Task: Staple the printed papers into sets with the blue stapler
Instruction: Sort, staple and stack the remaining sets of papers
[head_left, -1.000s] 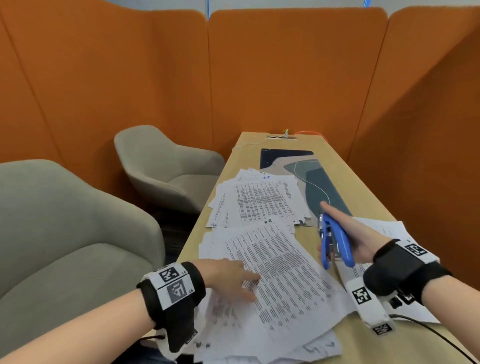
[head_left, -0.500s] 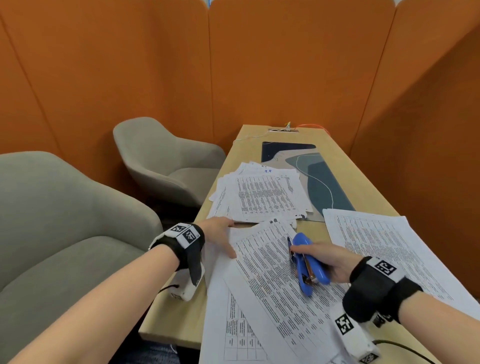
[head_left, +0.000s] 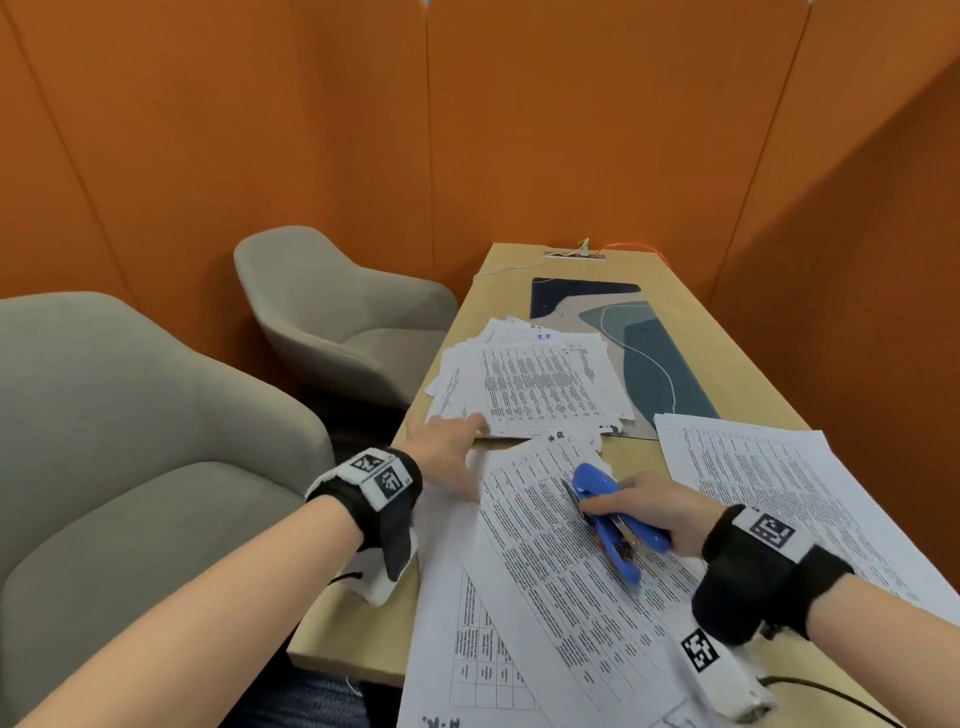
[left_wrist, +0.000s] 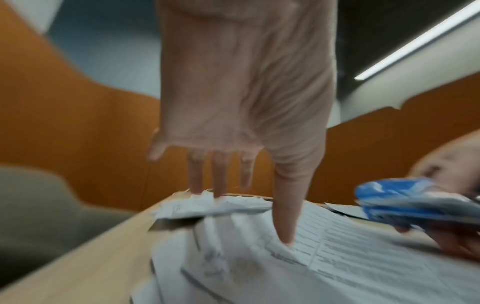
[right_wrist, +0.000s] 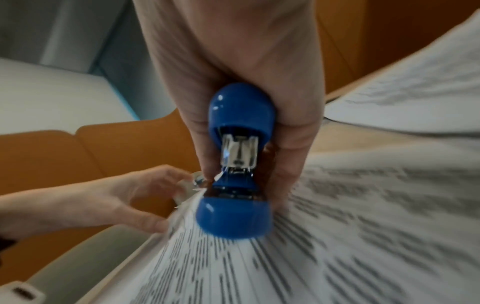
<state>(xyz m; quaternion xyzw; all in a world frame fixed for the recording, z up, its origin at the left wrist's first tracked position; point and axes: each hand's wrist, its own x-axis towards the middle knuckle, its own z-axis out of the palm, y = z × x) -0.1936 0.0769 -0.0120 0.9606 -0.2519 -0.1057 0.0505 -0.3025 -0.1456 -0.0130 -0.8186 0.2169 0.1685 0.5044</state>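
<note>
While my right hand (head_left: 657, 512) has its fingers wrapped round the blue stapler (head_left: 615, 519), holding it low over the near sheets (head_left: 561, 561) in the middle of the counter (head_left: 358, 631), I judge the job only partly through. My left hand (head_left: 447, 457) lies flat with straight, spread fingers: the thumb presses the near sheets at their left edge, and the other fingers reach to the near edge of the far stack (head_left: 530, 387), which is fanned out over a patterned mat (head_left: 649, 358). Whether that far stack is already stapled I cannot tell; no staple shows at this size. Another spread of printed pages (head_left: 779, 483) lies to the right, seemingly loose. The right wrist view shows the stapler's mouth at the sheets' edge, but blur hides whether paper sits inside it. I reckon the near sheets have yet to be squared and stapled, then the right pile after them.
</note>
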